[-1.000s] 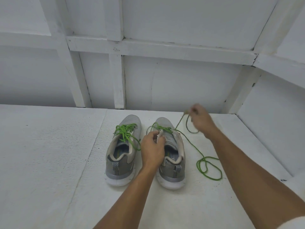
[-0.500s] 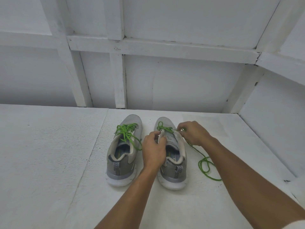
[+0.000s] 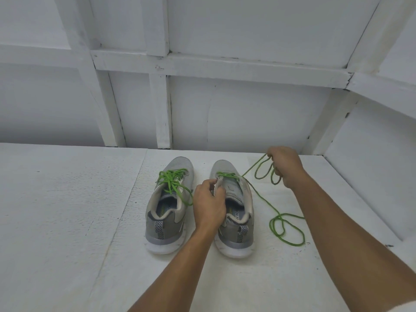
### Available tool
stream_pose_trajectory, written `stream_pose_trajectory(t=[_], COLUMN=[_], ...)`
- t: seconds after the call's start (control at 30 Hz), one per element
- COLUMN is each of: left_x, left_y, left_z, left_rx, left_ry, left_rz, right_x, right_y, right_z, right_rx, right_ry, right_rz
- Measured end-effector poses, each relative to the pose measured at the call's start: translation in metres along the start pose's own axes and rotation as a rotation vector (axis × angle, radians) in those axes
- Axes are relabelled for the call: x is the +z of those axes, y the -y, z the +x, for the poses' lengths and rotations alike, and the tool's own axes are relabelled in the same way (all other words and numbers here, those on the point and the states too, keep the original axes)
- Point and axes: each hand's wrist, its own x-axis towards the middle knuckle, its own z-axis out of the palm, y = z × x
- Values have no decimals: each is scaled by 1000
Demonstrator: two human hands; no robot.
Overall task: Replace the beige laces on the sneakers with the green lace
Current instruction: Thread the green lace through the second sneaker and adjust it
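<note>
While the left hand (image 3: 209,203) curls over the inner side of the right sneaker (image 3: 236,191), thumb and fingers pinching what looks like the eyelet flap or perhaps the tongue edge, the right hand (image 3: 284,166) grips several loops of the green lace (image 3: 261,195), raised beyond and to the right of the left hand. From that fist one strand runs taut to the shoe's front eyelets. The slack trails below the right wrist and coils on the white surface (image 3: 67,221). Just left of the left hand stands the left sneaker (image 3: 168,206), threaded in green.
</note>
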Motion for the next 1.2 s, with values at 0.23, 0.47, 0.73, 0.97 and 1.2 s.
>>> stream_pose_trajectory(t=[0.23,0.47,0.73,0.97,1.2], left_x=[-1,-1,-1,1,0], left_y=[-2,-5,-5,-2,-7], left_z=[0,0,-1,1,0], left_rx=[17,-1,18,12,-8], left_ry=[-18,-4,-27,-57,-121], left_rz=[33,20,15,20,17], right_x=[-9,3,29,18,18], right_y=[-22,-36,-40,-39,-31], right_z=[0,-14,-16,-8,-19], right_rx=[57,-297,-387,-264,-105], right_ry=[-42,345,349,341,477], right_rz=[-217,-577,-768,-807,-676])
